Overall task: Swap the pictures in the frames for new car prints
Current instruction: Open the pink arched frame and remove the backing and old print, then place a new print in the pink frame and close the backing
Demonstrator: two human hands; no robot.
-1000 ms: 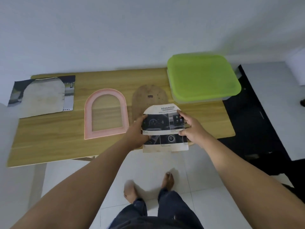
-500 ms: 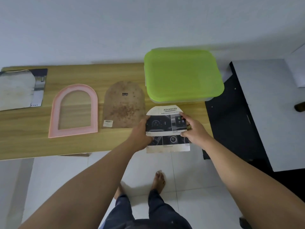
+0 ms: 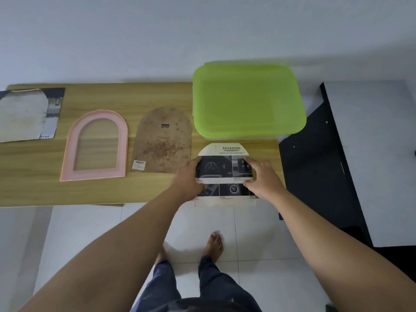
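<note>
An arch-shaped car print (image 3: 225,167) with dashboard photos and the word ADVANCED lies at the table's front right edge, its bottom overhanging. My left hand (image 3: 188,181) grips its left side, thumb on top. My right hand (image 3: 261,176) holds its right side, thumb and fingers on the paper. To the left lies a pink arched frame (image 3: 72,163), empty, with wood showing through. Between the frame and the print lies the brown backing board (image 3: 163,143). At the far left, a pale arched sheet (image 3: 22,115) rests on a dark magazine page (image 3: 55,109).
A box with a green lid (image 3: 247,100) stands at the table's back right, just behind the print. The wooden table (image 3: 33,190) ends right of the box, where a black surface (image 3: 315,167) and a grey one (image 3: 378,154) begin. My bare feet stand on white tiles.
Both hands have carried the print forward and down until it rests on the table in front of the green-lidded box. The view has shifted a little.
</note>
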